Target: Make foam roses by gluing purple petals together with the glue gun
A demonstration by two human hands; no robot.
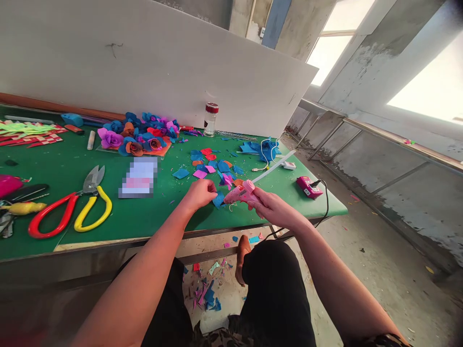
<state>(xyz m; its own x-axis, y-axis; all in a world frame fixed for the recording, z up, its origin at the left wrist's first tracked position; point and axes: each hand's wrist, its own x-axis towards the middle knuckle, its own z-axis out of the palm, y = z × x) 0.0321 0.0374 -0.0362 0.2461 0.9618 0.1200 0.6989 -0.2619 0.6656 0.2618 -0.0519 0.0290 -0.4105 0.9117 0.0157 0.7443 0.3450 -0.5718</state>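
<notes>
My right hand point(269, 207) is wrapped round a pink glue gun point(240, 193), with a long pale glue stick point(275, 166) jutting from its back. The gun's nozzle points left and meets a small blue paper petal point(218, 199). Between thumb and fingertips, my left hand point(200, 193) pinches that petal at its left edge, just above the table. Just beyond both hands lie loose blue, pink, red and orange paper pieces point(206, 169). Whether glue is on the petal is too small to tell.
Red-and-yellow-handled shears point(94, 185) lie left on the green table point(173, 207), near a phone point(139, 177) with a blurred screen. Finished paper flowers point(139, 135) and a red-lidded jar point(211, 119) stand behind. A pink power socket point(309, 188) with a black cord sits right.
</notes>
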